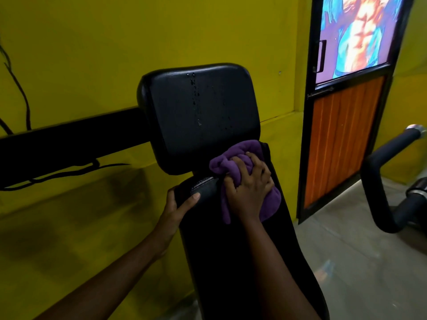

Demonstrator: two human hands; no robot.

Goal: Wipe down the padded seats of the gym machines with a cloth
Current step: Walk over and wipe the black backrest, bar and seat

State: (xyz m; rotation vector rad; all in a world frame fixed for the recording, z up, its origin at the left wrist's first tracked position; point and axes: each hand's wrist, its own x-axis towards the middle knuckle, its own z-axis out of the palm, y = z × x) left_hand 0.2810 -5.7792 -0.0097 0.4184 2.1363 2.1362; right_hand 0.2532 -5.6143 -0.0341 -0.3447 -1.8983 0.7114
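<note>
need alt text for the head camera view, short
A person's right hand grips a bunched purple cloth against a long black padded seat, just below a droplet-streaked black back pad. The left hand grips the seat's left edge; a yellow wall stands behind, a door to the right.

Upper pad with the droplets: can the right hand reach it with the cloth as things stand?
Probably yes. The right hand grips the purple cloth right under the upper pad, with nothing between it and the droplets. The left hand holds the lower pad by its edge, off to the side.
</note>
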